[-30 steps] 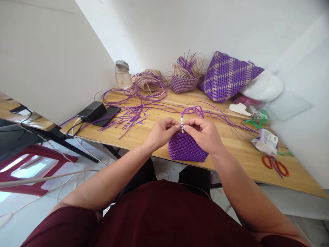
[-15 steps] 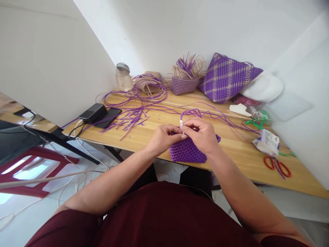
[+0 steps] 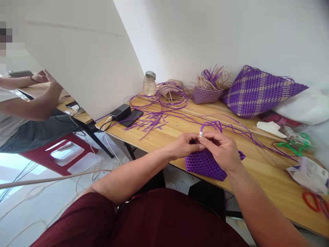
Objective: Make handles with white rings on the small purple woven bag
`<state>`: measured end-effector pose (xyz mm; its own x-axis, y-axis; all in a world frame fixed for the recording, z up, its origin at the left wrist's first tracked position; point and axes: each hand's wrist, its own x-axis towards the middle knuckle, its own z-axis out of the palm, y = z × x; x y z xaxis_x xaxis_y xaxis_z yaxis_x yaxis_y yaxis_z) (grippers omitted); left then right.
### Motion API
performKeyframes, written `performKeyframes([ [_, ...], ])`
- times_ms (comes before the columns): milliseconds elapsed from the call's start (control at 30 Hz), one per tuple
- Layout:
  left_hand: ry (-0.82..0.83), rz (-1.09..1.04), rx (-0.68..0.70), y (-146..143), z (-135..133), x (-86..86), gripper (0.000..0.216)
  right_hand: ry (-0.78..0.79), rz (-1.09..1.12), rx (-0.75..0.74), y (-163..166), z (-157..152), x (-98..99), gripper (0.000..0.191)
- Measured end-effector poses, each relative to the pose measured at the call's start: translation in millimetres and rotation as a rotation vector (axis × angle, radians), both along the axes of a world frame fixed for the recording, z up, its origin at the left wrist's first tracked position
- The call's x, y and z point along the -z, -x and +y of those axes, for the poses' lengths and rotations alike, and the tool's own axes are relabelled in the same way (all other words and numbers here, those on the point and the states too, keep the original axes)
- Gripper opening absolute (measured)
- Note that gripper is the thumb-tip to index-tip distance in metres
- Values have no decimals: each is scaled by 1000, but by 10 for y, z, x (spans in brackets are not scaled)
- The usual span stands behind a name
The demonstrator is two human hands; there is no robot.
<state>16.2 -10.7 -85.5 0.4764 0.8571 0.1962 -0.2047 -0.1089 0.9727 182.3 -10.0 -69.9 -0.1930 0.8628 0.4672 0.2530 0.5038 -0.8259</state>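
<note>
At table edge point(image 3: 164, 139): left hand point(image 3: 183, 145) and right hand point(image 3: 222, 151) both pinch white-taped purple strand bundle point(image 3: 201, 133) above small purple woven basket point(image 3: 205, 164).

We sit in a small weaving workshop; purple strands point(image 3: 156, 113) litter our wooden table point(image 3: 269, 185); woven bags point(image 3: 257, 91) line the wall. A co-worker point(image 3: 31, 103) sits nearby.

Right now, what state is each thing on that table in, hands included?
Left hand: pinching the white-tipped strand.
Right hand: pinching the same strand, resting on the small weave.
Purple woven piece: unfinished, at the table edge, loose strands trailing.
Glass jar: upright, lidded.
Small purple-and-tan basket: upright, unfinished, strands sticking up.
Large purple bag: lying tilted against the wall.
Phone: flat, screen dark.
</note>
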Motion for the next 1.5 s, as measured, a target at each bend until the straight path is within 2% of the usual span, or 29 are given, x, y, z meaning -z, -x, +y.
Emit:
performKeyframes([
  [167, 38, 24, 64, 26, -44, -105, 28, 87, 71, -12, 28, -4, 14, 26],
  [333, 94, 104, -90, -27, -76, -92, 28, 116, 139, 11, 20, -22, 5, 34],
  [533, -13, 324, -82, 71, -47, -68, 25, 66, 218, 55, -19, -77, 56, 34],
  [667, -174, 430, -316, 41, -24, -53, 20, -80, 263, 8, -81, -209, 52, 27],
  [733, -146, 385, -399, -3, -30, -43, 19, -165, 206, 40, -197, -333, 50, 25],
  [800, -47, 283, -407, -32, -40, -33, 20, -194, 93, 143, -451, -470, 86, 25],
  [867, 21, 199, -374, -24, -30, -16, 22, -125, -20, 345, -885, -566, 182, 25],
  [967, 44, 150, -341, 46, 25, 22, 29, 30, -338, 817, -1802, -594, 405, 19],
  [1067, 32, 145, -347, 100, 79, 42, 32, 162, -444, 1028, -2732, -624, 590, 12],
  [1133, 20, 175, -302, 88, 97, 38, 34, 506, -762, 1245, -3177, -699, 657, 24],
  [1167, 21, 196, -268, 67, 101, 31, 34, 660, -836, 1241, -3325, -741, 675, 33],
  [1233, 2, 240, -238, 7, 100, 11, 32, 836, -937, 1209, -3479, -801, 686, 46],
  [1300, -123, 312, -327, -54, 84, -17, 24, 901, -978, 1161, -3507, -801, 665, 53],
  [1333, -252, 368, -404, -76, 71, -30, 18, 919, -992, 1148, -3504, -779, 643, 55],
  [1433, -791, 557, -558, -70, 16, -27, 4, 988, -991, 1113, -3525, -670, 550, 53],
  [1500, -1063, 619, -581, -14, -29, 43, 13, 1004, -982, 1083, -3582, -615, 491, 44],
])
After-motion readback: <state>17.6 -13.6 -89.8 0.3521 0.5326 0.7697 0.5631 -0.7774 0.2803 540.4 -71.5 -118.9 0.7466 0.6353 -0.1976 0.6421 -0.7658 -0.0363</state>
